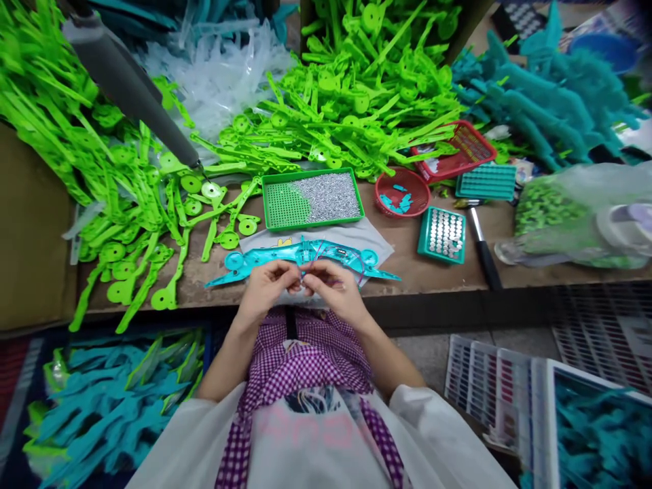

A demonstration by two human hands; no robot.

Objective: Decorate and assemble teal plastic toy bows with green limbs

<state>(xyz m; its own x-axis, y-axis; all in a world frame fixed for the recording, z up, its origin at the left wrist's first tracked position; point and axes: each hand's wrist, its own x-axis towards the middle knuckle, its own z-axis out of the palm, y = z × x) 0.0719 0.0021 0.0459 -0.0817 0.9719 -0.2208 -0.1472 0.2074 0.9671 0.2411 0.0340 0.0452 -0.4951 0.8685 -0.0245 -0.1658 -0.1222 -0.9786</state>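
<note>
Both hands meet at the front edge of the wooden workbench: the left hand and right hand pinch thin purple wires between fingertips, just above a glossy teal plastic bow-shaped piece lying on a white cloth. Behind it sits a green tray of glittering silver screws, flanked by heaps of flat lime-green plastic parts.

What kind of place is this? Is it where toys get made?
Probably a small workshop where plastic toys are put together by hand. Heaps of identical green plastic pieces cover the wooden bench, a green tray holds tiny silver parts, and both hands work at a teal piece.
</note>
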